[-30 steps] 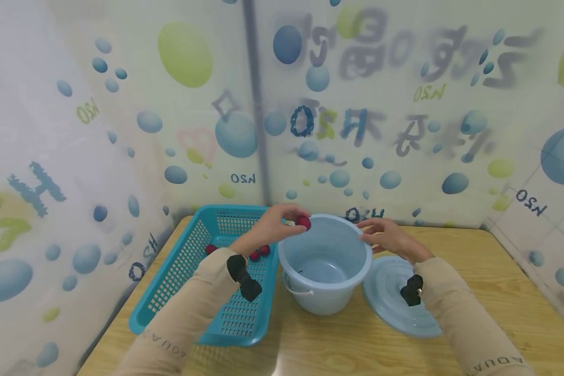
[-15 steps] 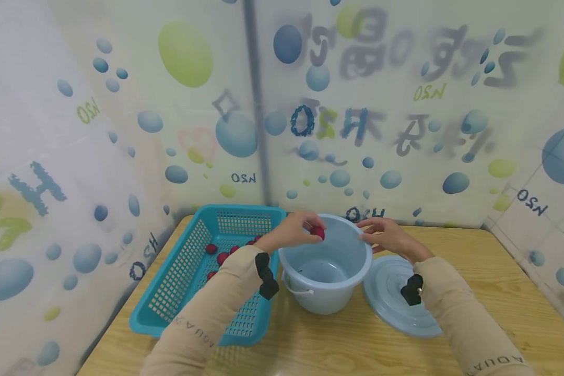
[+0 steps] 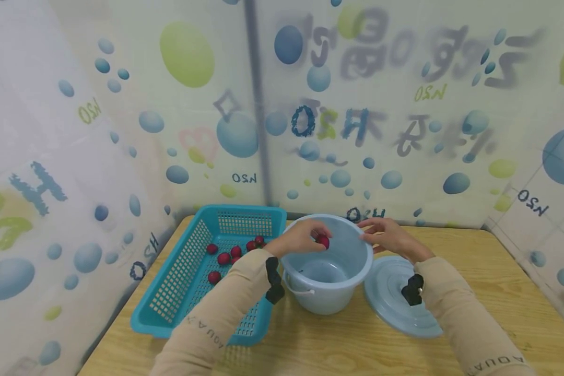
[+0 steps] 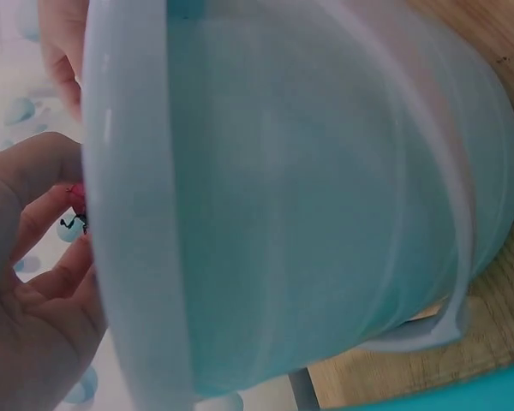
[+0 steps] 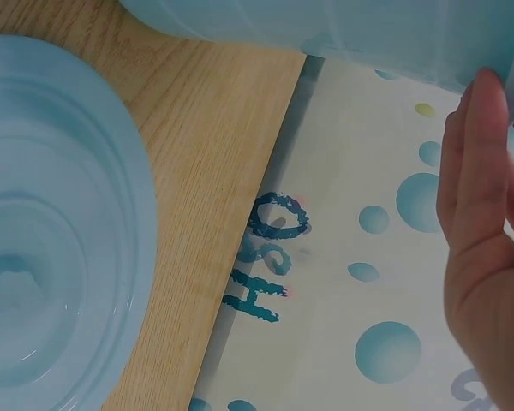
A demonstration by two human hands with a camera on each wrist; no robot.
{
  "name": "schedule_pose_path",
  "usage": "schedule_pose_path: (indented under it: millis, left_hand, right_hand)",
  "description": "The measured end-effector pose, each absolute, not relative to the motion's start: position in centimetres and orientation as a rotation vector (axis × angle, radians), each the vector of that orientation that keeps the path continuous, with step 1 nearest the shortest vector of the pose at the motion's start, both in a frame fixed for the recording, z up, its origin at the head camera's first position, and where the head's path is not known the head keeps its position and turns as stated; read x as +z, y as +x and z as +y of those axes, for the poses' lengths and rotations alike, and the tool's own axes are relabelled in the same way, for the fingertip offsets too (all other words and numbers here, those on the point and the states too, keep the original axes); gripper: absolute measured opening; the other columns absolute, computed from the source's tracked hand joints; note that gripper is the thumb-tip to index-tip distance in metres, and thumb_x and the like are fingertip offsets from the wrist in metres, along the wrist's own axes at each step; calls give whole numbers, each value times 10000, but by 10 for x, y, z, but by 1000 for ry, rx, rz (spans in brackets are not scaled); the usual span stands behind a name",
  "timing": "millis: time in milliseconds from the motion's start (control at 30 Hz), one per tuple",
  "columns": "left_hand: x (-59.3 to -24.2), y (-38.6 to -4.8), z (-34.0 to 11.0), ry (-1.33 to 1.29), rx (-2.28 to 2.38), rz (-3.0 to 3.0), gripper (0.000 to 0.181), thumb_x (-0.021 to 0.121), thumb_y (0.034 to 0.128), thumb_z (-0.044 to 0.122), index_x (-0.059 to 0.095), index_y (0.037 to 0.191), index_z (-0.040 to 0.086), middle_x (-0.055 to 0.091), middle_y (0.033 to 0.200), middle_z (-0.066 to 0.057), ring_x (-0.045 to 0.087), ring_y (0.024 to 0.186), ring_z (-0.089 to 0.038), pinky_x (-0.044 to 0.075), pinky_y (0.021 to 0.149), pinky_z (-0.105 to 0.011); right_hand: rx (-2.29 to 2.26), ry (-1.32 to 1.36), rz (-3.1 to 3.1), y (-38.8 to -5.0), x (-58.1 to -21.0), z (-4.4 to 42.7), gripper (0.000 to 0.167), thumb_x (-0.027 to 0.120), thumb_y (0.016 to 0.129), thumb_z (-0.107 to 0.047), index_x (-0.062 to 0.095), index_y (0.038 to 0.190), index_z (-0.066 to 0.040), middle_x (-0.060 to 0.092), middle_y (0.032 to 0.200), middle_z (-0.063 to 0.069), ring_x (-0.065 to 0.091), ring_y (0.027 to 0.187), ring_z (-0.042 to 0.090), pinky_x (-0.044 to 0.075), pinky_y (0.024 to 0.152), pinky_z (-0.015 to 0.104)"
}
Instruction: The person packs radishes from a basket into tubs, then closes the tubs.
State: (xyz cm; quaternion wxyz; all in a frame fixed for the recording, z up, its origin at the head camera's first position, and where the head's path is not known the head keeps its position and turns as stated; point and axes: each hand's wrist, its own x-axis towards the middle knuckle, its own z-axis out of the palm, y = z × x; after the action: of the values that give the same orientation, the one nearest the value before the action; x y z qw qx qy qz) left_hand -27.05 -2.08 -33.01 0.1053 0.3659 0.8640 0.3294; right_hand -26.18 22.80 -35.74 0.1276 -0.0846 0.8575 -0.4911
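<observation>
Over the mouth of a light blue bucket (image 3: 321, 300), my left hand (image 3: 305, 237) holds a small round red fruit (image 3: 323, 241) in its fingertips. A dark stem-like bit shows on the fruit (image 4: 77, 201) in the left wrist view, where the bucket wall hides part of the fingers. At the bucket's right rim, my right hand (image 3: 392, 239) holds the edge between its fingers and thumb. In the right wrist view, long fingers (image 5: 480, 163) lie against the outer wall just under the rim. Several more red fruits (image 3: 223, 258) lie in the teal basket (image 3: 143, 321) on the left.
The light blue lid (image 3: 390, 308) lies flat on the wooden table (image 3: 338, 344), right of the bucket. The basket stands close against the bucket's left side. A white wire handle (image 3: 298, 291) hangs at the bucket's front. Patterned walls (image 3: 380, 130) enclose the table.
My left hand has moved right and slightly down, carrying the red fruit from the bucket's left rim to over its opening. The right hand and bucket have stayed put.
</observation>
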Motion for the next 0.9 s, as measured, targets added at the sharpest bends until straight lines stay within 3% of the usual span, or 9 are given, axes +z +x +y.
schedule_pose_path:
  millis: [500, 900]
  left_hand:
    - [-336, -277, -28, 987, 1102, 2472, 502, 657, 795, 120, 473, 1253, 31, 502, 1229, -160, 498, 1090, -299, 456, 837, -293]
    - [-325, -279, -59, 1013, 1312, 2522, 451, 638, 809, 105, 497, 1232, 35, 541, 1164, -178, 519, 1047, -301, 469, 819, -320]
  right_hand:
    - [-1439, -273, 2492, -261, -355, 228, 446, 596, 849, -191, 463, 1230, -1, 511, 1067, 207, 587, 825, 232, 515, 702, 415]
    - [-1444, -278, 2483, -261, -356, 228, 452, 601, 846, -217, 470, 1228, -16, 504, 1066, 203, 584, 827, 234, 513, 709, 419]
